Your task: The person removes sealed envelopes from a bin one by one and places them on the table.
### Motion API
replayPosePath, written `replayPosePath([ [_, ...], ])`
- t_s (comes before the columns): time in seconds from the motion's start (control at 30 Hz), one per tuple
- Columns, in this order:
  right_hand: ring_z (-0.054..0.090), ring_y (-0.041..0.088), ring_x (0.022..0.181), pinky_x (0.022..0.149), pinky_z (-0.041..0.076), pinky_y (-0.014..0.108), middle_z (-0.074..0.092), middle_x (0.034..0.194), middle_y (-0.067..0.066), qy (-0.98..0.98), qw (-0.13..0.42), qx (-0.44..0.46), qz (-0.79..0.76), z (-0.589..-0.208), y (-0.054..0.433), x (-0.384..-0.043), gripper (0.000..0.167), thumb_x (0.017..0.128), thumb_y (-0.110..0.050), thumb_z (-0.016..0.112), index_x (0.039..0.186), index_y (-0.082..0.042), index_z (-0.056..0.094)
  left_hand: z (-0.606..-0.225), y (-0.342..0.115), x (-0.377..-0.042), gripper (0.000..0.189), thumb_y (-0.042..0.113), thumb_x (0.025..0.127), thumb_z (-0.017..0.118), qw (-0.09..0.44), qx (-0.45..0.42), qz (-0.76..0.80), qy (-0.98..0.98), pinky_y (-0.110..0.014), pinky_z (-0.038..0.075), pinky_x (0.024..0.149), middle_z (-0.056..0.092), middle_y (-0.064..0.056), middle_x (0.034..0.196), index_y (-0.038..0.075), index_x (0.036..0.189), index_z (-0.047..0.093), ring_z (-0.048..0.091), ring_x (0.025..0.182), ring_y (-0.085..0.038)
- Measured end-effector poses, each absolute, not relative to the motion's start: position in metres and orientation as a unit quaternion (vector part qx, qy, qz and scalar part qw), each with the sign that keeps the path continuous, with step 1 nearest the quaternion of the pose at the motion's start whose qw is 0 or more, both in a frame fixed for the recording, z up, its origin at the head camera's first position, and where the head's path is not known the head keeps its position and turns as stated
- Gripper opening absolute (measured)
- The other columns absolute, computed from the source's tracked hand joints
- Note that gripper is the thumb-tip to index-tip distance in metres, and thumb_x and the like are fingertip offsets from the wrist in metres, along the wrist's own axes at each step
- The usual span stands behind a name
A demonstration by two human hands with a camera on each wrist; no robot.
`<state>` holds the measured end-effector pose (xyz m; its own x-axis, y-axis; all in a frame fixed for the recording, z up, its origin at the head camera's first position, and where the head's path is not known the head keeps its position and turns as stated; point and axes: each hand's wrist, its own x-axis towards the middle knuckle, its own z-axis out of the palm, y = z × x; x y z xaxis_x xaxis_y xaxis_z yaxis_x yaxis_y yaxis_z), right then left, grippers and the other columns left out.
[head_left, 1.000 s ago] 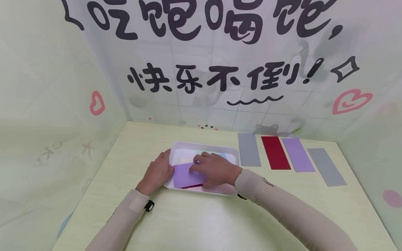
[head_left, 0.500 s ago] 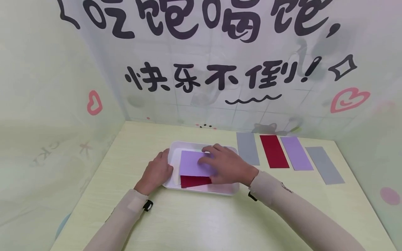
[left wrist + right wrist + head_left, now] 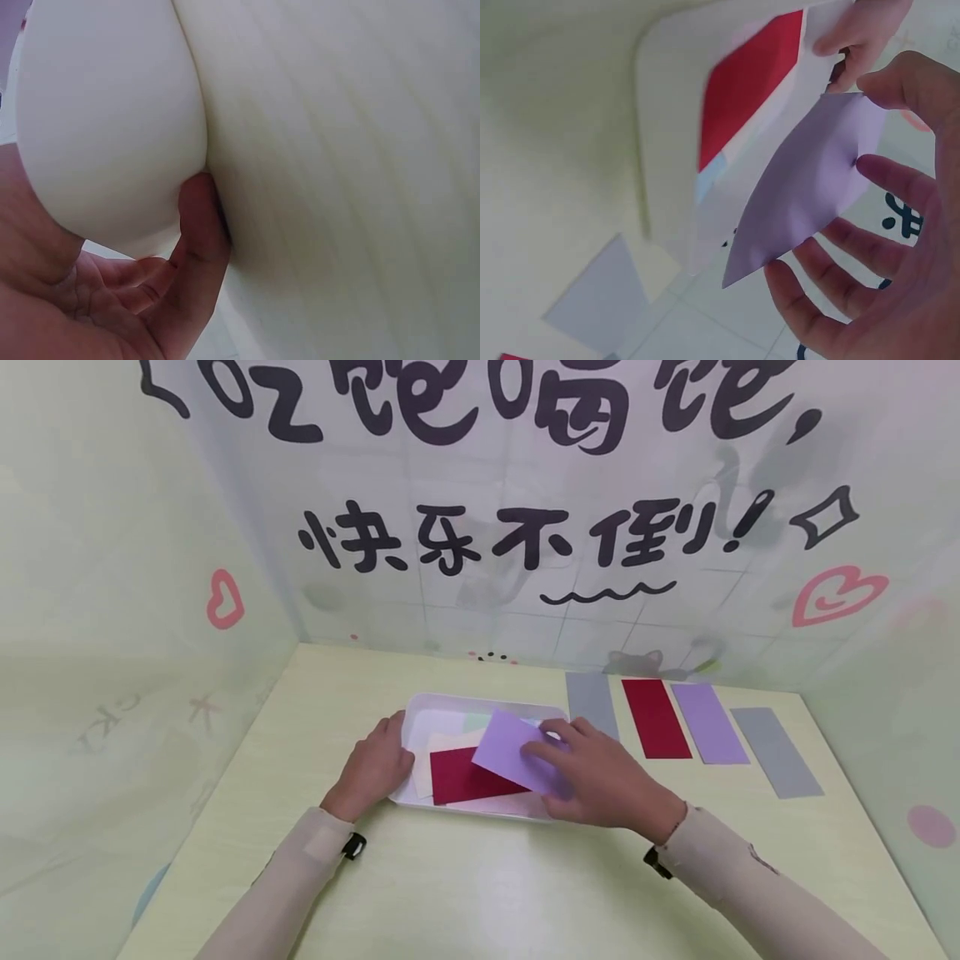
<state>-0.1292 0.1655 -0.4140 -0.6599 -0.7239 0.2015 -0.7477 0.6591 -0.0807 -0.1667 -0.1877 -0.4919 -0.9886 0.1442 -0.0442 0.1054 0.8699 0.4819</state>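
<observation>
My left hand (image 3: pixel 370 766) grips the left end of a white plastic tray (image 3: pixel 437 722), thumb at the rim; in the left wrist view a finger (image 3: pixel 199 232) presses at the tray's lower edge. Over the tray's right half my right hand (image 3: pixel 603 777) holds a small purple card (image 3: pixel 508 750), tilted. The right wrist view shows that purple card (image 3: pixel 802 180) bowed between the thumb at one edge and fingertips at the opposite edge. Below it lies a red card (image 3: pixel 465 778) in the tray, on top of pale cards partly hidden by it.
Right of the tray, longer strips lie in a row on the table: a grey strip (image 3: pixel 591 702), a red strip (image 3: pixel 656 718), a purple strip (image 3: pixel 709 724) and another grey strip (image 3: pixel 777 752). A printed curtain (image 3: pixel 480 627) stands at the table's back edge.
My right hand has lifted the purple card off the red one and carried it rightward, turning it. More of the red card now shows. The left hand stays on the tray.
</observation>
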Motion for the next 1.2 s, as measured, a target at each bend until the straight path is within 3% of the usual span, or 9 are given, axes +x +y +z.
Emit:
replayPosePath([
  [0.4,0.058,0.027,0.103,0.059,0.054,0.035,0.060,0.131,0.011,-0.960,0.050,0.238,0.140,-0.437,0.219,-0.071,0.055,0.086,-0.033,0.087,0.138,-0.026,0.071,-0.490,-0.186,-0.168,0.065,0.006,0.102,0.058,0.033,0.072,0.242,0.967,-0.060,0.060,0.091,0.057,-0.036,0.143,-0.014,0.160,0.036,0.068,0.092,-0.043],
  [0.67,0.056,0.026,0.092,0.062,0.049,0.039,0.059,0.124,0.013,-0.972,0.022,0.152,0.179,-0.455,0.237,-0.046,0.058,0.084,-0.031,0.089,0.138,-0.022,0.070,-0.489,-0.186,-0.167,0.065,0.006,0.102,0.056,0.038,0.067,0.248,0.966,-0.060,0.059,0.093,0.057,-0.035,0.144,-0.014,0.161,0.036,0.068,0.095,-0.042],
  [0.93,0.056,0.036,0.095,0.058,0.053,0.048,0.056,0.123,0.020,-0.981,-0.068,0.083,0.165,-0.468,0.229,-0.047,0.056,0.087,-0.039,0.084,0.136,-0.015,0.069,-0.489,-0.187,-0.166,0.065,0.006,0.102,0.056,0.038,0.065,0.246,0.966,-0.060,0.059,0.092,0.056,-0.036,0.145,-0.014,0.161,0.036,0.068,0.095,-0.043],
  [1.2,0.055,0.044,0.088,0.059,0.057,0.056,0.050,0.126,0.031,-0.985,-0.068,0.075,0.138,-0.469,0.211,-0.061,0.051,0.091,-0.036,0.080,0.127,-0.004,0.065,-0.489,-0.186,-0.166,0.064,0.006,0.103,0.055,0.038,0.063,0.244,0.967,-0.061,0.059,0.094,0.056,-0.036,0.146,-0.014,0.161,0.036,0.069,0.098,-0.044],
])
